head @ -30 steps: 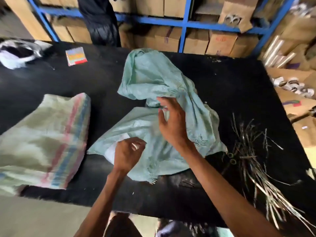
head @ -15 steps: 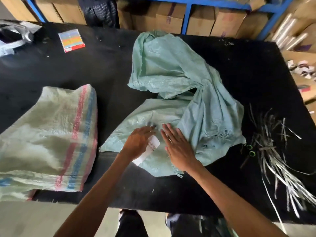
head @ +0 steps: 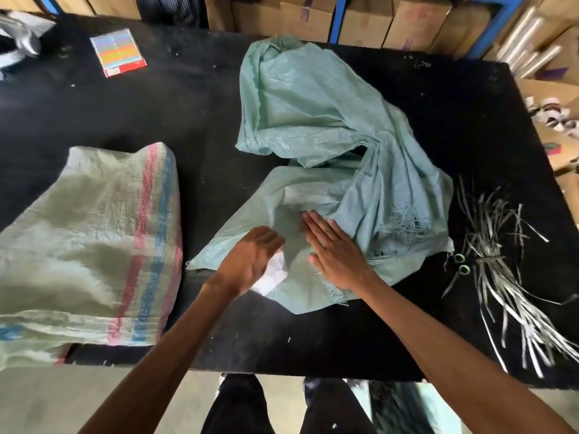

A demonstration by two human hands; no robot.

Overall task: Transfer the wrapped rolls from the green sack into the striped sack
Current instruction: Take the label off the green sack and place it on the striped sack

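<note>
The green sack [head: 329, 136] lies crumpled and mostly flat on the middle of the black table [head: 194, 126]. My right hand [head: 335, 249] rests palm down on its near part, fingers straight. My left hand [head: 250, 261] lies flat beside it, partly covering a white paper label [head: 274, 275] at the sack's near edge. The striped sack [head: 94, 230], pale with red and blue bands, sits bulging at the table's left front. No wrapped roll is in sight; the sacks hide their contents.
A colourful booklet [head: 119, 53] lies at the back left, and a white and black bag [head: 18, 42] in the far left corner. A bundle of shiny strips [head: 501, 270] with two small green rings [head: 460, 263] lies at the right. Cartons [head: 360, 20] line blue shelving behind.
My right hand came down from a raised fold and now lies flat on the green sack. My left hand uncurled from a loose fist and spread over the white label.
</note>
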